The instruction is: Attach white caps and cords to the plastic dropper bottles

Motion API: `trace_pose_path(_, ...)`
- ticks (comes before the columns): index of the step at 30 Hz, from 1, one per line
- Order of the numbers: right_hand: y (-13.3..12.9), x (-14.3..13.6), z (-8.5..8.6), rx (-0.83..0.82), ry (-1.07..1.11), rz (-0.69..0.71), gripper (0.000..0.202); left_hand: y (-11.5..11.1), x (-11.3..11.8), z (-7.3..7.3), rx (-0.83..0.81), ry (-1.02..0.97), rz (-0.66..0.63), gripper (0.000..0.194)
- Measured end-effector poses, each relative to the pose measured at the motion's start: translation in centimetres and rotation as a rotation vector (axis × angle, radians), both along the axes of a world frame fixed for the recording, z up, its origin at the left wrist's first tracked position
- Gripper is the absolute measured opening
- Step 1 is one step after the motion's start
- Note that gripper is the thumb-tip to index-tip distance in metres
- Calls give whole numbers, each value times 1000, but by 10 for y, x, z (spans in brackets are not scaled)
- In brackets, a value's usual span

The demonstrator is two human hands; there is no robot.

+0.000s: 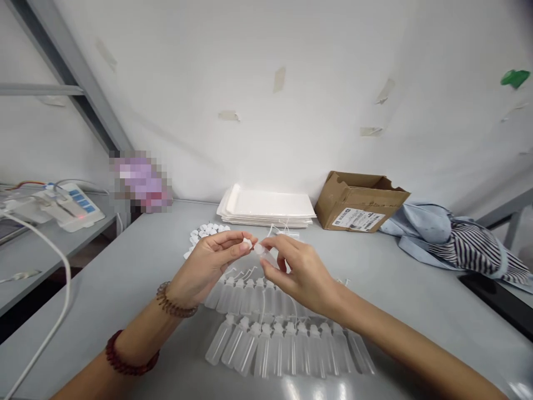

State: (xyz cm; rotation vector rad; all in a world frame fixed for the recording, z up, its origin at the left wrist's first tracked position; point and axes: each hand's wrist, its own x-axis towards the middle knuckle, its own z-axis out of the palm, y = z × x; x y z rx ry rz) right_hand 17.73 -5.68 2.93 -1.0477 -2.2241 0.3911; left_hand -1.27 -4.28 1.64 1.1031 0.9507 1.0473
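Pinched between thumb and fingers of my left hand (208,264) is a small white cap (247,243). Just to its right, my right hand (306,269) grips a small translucent bottle (267,255), tilted with its neck toward the cap. Cap and bottle are very close; whether they touch I cannot tell. A front row of translucent bottles (285,350) lies on the table below my hands. Behind it lies a second row of bottles (249,297), partly covered by my right hand, with thin white tubes sticking up. Loose white caps (204,230) are heaped behind my left hand.
A stack of white envelope-like packets (270,205) stands against the wall. An opened cardboard box (360,203) is right of it, beside striped and blue cloth (458,239). A black flat object (499,303) lies at right. A white cable (62,311) hangs at left near a white device (77,206).
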Motion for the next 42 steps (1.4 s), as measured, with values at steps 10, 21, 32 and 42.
trace_pose_path(10,4,-15,-16,81,70,-22,19,0,9,-11,-158,-242,90,18)
trace_pose_path(21,2,-18,-18,-27,154,-102,18,-3,12,-11,-120,-192,82,18)
trace_pose_path(32,4,-13,-13,-295,296,-32,28,1,2,-10,-32,25,109,20)
trace_pose_path(42,13,-8,1,-921,702,130,35,2,-7,-5,-43,-174,-143,27)
